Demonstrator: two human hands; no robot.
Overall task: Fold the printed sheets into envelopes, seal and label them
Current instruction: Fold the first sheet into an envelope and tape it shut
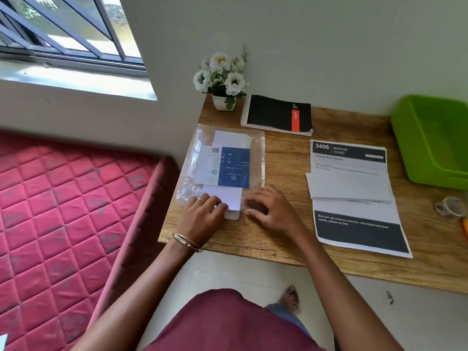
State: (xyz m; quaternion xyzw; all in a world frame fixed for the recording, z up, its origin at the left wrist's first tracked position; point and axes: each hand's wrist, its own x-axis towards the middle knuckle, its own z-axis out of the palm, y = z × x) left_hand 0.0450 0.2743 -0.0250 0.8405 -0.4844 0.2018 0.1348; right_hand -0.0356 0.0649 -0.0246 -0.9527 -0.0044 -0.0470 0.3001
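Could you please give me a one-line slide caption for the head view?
Both hands, left and right, work at an envelope pack beside printed sheets.
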